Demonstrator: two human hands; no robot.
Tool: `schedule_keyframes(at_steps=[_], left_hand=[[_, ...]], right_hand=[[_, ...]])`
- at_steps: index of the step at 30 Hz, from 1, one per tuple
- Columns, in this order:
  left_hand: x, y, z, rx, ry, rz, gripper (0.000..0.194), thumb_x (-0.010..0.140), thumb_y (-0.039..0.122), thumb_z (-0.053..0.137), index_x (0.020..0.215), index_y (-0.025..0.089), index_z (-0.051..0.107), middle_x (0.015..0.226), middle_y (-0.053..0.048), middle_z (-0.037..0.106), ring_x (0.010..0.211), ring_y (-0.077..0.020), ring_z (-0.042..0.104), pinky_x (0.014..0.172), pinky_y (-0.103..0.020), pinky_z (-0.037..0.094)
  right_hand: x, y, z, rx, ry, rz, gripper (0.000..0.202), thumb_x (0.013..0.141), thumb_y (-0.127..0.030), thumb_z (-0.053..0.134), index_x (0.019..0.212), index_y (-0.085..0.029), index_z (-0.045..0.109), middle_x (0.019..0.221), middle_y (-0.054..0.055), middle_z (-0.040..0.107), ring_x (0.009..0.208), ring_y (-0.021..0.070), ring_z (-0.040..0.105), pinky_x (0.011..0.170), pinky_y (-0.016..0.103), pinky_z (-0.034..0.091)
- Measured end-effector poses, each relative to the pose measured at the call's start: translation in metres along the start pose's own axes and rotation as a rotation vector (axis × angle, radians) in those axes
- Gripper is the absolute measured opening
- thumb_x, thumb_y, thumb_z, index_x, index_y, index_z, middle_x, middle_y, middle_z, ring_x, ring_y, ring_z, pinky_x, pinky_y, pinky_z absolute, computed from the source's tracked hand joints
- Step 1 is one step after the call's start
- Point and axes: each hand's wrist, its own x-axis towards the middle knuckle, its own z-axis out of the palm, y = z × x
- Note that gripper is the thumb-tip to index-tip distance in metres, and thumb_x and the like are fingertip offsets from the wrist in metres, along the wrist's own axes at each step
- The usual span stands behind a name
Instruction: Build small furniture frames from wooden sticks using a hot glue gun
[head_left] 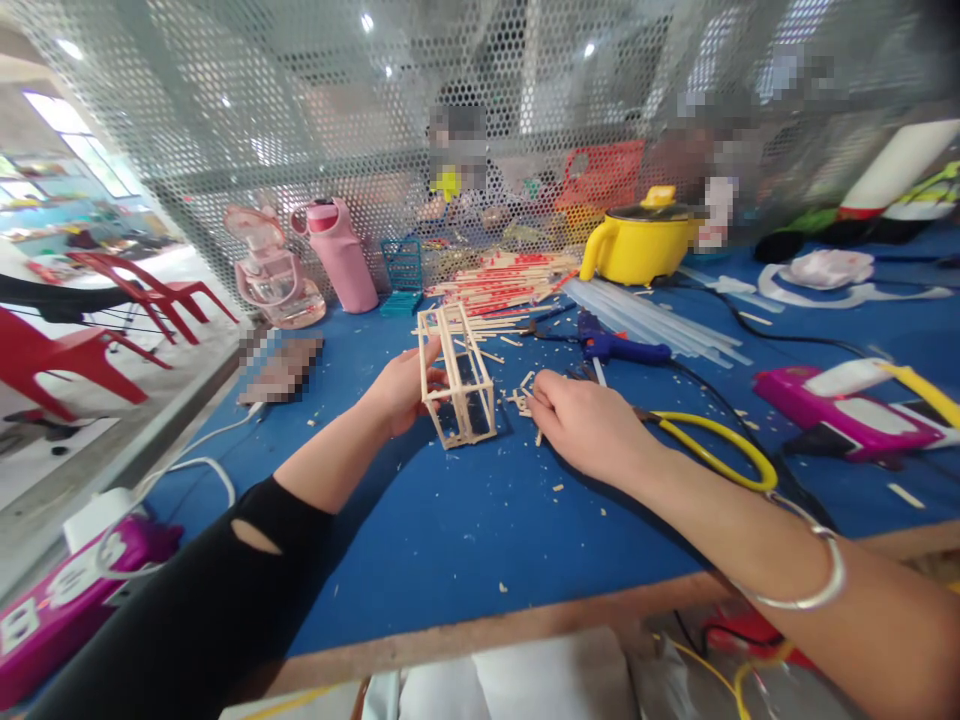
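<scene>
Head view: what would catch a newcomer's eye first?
Probably the bright yellow lidded pot at the back of the blue tabletop, right of centre. Next, the fan of thin pale sticks with red markings beside it, toward the middle. Nearest the centre, the open box-shaped frame of pale wooden sticks stands out against the blue, in the left hand's grip.

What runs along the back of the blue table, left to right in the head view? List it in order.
Clear pinkish container → pink bottle → teal rack → loose pile of sticks → yellow pot.
</scene>
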Motion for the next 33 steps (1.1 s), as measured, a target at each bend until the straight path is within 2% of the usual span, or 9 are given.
schedule_keyframes(at_steps=[4,8,12,15,20,22,25,29,33], left_hand=[[-0.015,-0.001,0.007,0.011,0.206,0.059,0.045,0.084,0.054,0.058,0.101,0.013,0.058,0.053,0.002,0.055,0.039,-0.0087,0.051,0.038,-0.019,0.036],[-0.023,-0.004,0.008,0.0,0.34,0.102,0.042,0.086,0.054,0.054,0.102,0.015,0.054,0.06,0.002,0.055,0.044,-0.0092,0.055,0.045,-0.021,0.045],[-0.023,-0.007,0.004,0.034,0.37,0.13,0.033,0.088,0.047,0.052,0.102,0.017,0.053,0.063,0.002,0.055,0.048,-0.0093,0.057,0.051,-0.022,0.05],[-0.023,-0.009,0.003,0.095,0.365,0.135,0.027,0.088,0.032,0.053,0.111,0.018,0.051,0.067,0.001,0.057,0.051,-0.0091,0.058,0.051,-0.022,0.049],[-0.035,-0.014,-0.007,0.253,0.397,0.159,0.046,0.08,0.017,0.054,0.125,0.016,0.043,0.074,-0.001,0.058,0.052,-0.0094,0.058,0.045,-0.02,0.042],[-0.043,-0.017,-0.013,0.338,0.38,0.208,0.042,0.078,0.017,0.054,0.12,0.015,0.048,0.076,-0.002,0.059,0.052,-0.0095,0.056,0.044,-0.02,0.04],[-0.056,-0.018,-0.02,0.486,0.266,0.297,0.035,0.074,0.014,0.054,0.109,0.015,0.057,0.081,-0.004,0.062,0.061,-0.0117,0.058,0.049,-0.022,0.044],[-0.071,-0.019,-0.021,0.73,0.06,0.428,0.034,0.062,0.01,0.062,0.095,0.017,0.064,0.09,-0.004,0.066,0.081,-0.0164,0.061,0.072,-0.029,0.049],[-0.076,-0.025,-0.013,0.962,0.017,0.53,0.027,0.057,0.029,0.077,0.078,0.017,0.065,0.085,-0.005,0.064,0.084,-0.0215,0.057,0.082,-0.036,0.045]], right_hand=[[0.001,0.002,0.002,0.079,-0.022,-0.042,0.012,0.095,-0.028,0.041,0.089,-0.019,0.047,0.071,0.005,0.065,0.065,0.0203,0.061,0.055,0.029,0.027],[0.0,0.004,0.005,0.187,-0.071,-0.137,0.006,0.094,-0.023,0.042,0.09,-0.021,0.045,0.07,0.001,0.065,0.065,0.0177,0.06,0.06,0.028,0.033],[-0.001,0.004,0.004,0.277,-0.081,-0.197,0.007,0.094,-0.02,0.04,0.088,-0.021,0.043,0.073,0.001,0.066,0.07,0.0168,0.061,0.064,0.027,0.037],[-0.003,0.005,0.003,0.322,-0.078,-0.23,0.009,0.093,-0.016,0.037,0.089,-0.021,0.044,0.08,0.003,0.067,0.073,0.0162,0.062,0.067,0.026,0.039],[-0.004,0.005,0.001,0.352,-0.087,-0.286,0.012,0.092,-0.015,0.036,0.09,-0.021,0.045,0.081,0.003,0.066,0.074,0.0146,0.062,0.069,0.024,0.041],[-0.005,0.004,0.002,0.348,-0.091,-0.305,0.012,0.091,-0.015,0.036,0.09,-0.021,0.046,0.079,0.002,0.066,0.072,0.0143,0.062,0.068,0.024,0.04],[-0.004,0.001,0.001,0.331,-0.064,-0.318,0.012,0.088,-0.014,0.038,0.087,-0.02,0.049,0.075,0.002,0.065,0.068,0.0149,0.06,0.066,0.025,0.039],[0.004,0.0,-0.014,0.311,0.008,-0.309,0.015,0.078,-0.01,0.042,0.075,-0.02,0.053,0.066,0.0,0.06,0.063,0.015,0.055,0.064,0.027,0.036],[0.023,0.004,-0.039,0.328,0.065,-0.265,0.015,0.07,-0.009,0.045,0.062,-0.02,0.051,0.055,-0.003,0.052,0.055,0.013,0.048,0.058,0.026,0.032]])
